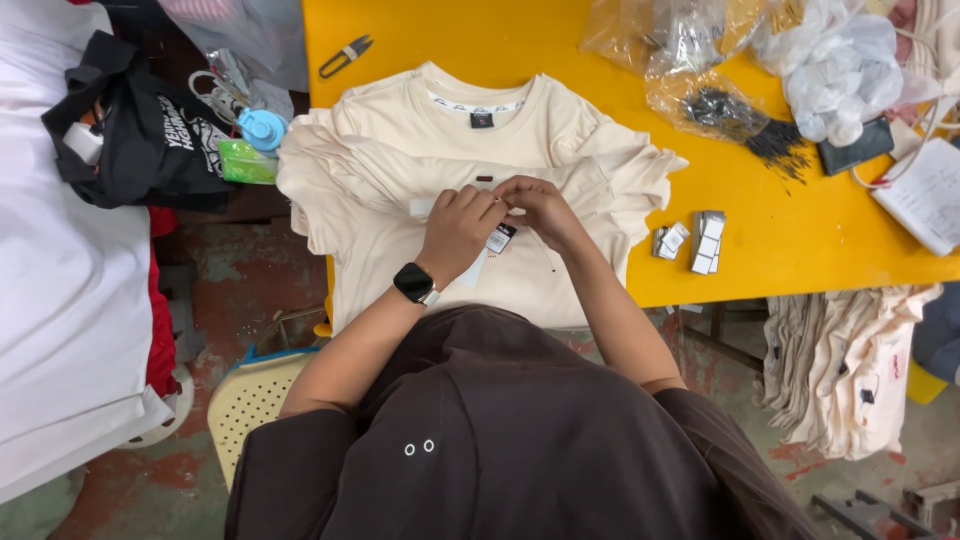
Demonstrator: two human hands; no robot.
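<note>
The fingertips of the left hand [458, 226] and the right hand [545, 212] meet at twelve o'clock of the wrists and cover whatever tiny piece they pinch; it cannot be told. A small tag [500, 238] peeks out at six o'clock of the knuckles, its print too small to read. The hands and forearms hide the chest of the top cream shirt [480, 130], and the person's dark top covers the hem. At three o'clock, the pile of cream garments [850, 360] runs under the yellow table [800, 240]. At one o'clock, the clear bags [700, 40] are cut by the top edge, contents unclear.
</note>
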